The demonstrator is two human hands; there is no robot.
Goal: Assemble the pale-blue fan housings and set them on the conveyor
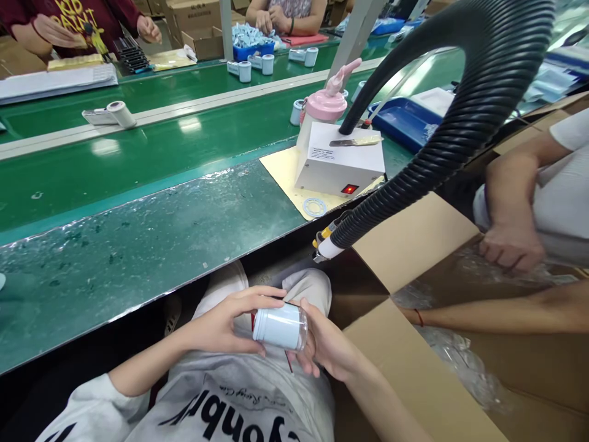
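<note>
A light-blue cylinder (278, 326) with a clear, see-through end lies sideways between my hands, above my lap. My left hand (237, 319) curves round its left end, with the thumb below and the fingers across the top. Against the clear end on the right, my right hand (324, 344) grips it, the fingers curled underneath and partly hidden. Just above my right hand hangs the nozzle (327, 247) of a black ribbed hose (414, 166).
A white box (338, 162) with a lit red switch stands on yellow board, a knife (356, 141) on top. Behind is a green conveyor (193, 129) carrying blue-and-white parts (110, 115). At right, a co-worker's arms (510, 227) reach into an open carton (414, 245).
</note>
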